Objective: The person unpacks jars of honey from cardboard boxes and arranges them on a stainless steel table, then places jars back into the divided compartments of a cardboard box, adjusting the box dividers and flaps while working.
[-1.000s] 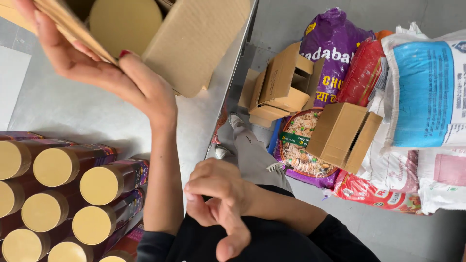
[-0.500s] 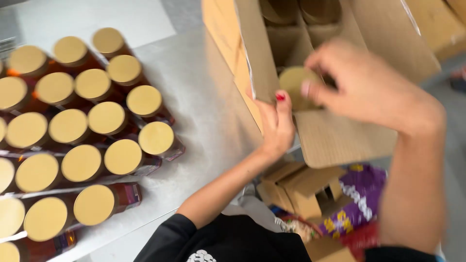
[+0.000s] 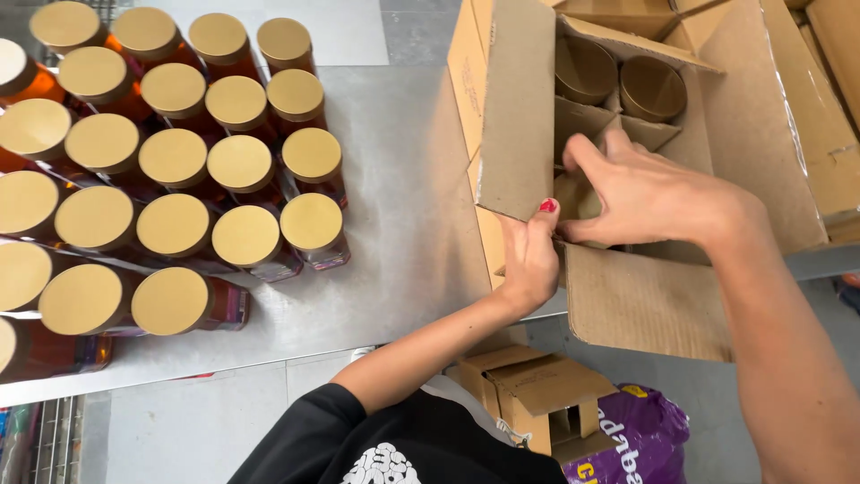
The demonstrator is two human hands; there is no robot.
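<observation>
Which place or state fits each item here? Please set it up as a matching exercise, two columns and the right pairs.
Items:
1. left hand
2. right hand
3. jars
4. purple bag

Places or states:
A. standing in rows on the metal table
B. reaching down into the box among the dividers
C. on the floor beside a small carton
D. pressed against the box's front flap

Pairs: 1-D, 2-B, 3-A, 4-C

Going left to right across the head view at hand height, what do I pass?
Gold-lidded jars → bare metal table → left hand on the carton flap → right hand inside the carton → carton's far wall.
</observation>
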